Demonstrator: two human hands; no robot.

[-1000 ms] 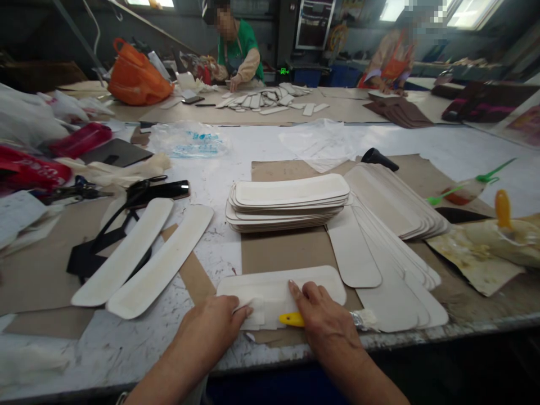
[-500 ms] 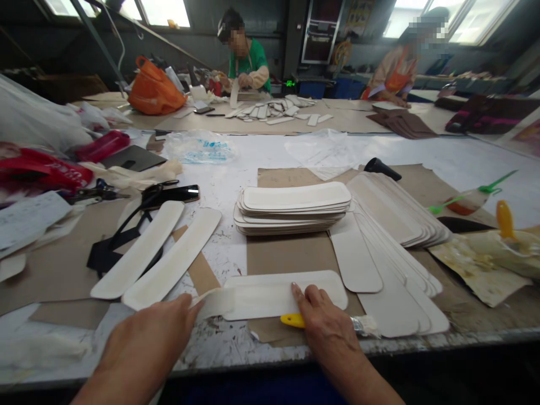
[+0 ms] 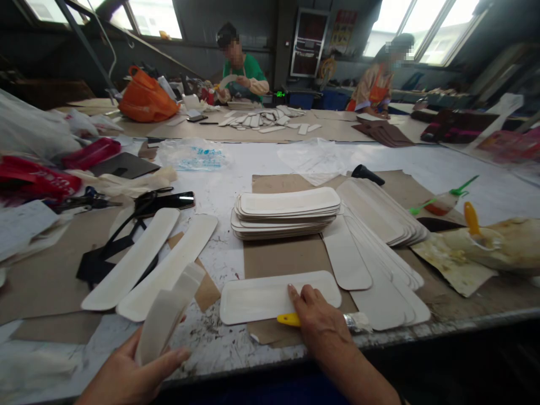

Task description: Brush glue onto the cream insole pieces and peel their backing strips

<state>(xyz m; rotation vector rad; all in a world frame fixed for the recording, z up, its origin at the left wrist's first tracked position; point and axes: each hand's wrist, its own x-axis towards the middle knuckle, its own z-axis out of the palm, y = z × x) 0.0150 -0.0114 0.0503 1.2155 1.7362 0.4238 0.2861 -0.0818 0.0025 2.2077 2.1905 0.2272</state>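
My left hand, low at the left, holds a curled pale strip between thumb and fingers. The strip bends upward, raised off the table. My right hand keeps a paintbrush tucked under its fingers. The brush's yellow handle points left and its whitish bristles stick out to the right. Fingertips of that same hand rest on a long white panel with rounded corners, lying flat in front of me. Two similar panels, a left one and a right one, lie slanted beyond my left hand.
Behind the panel stands a stack of white panels; more fanned pieces lie to its right. At the right sits a glue-smeared tub with a yellow-handled brush. Eyeglasses and a phone lie left. Two people work across the table.
My left hand has moved left and toward me, lifting the strip off the panel's left end; the strip now curls upward. My right hand stays on the panel with the brush.
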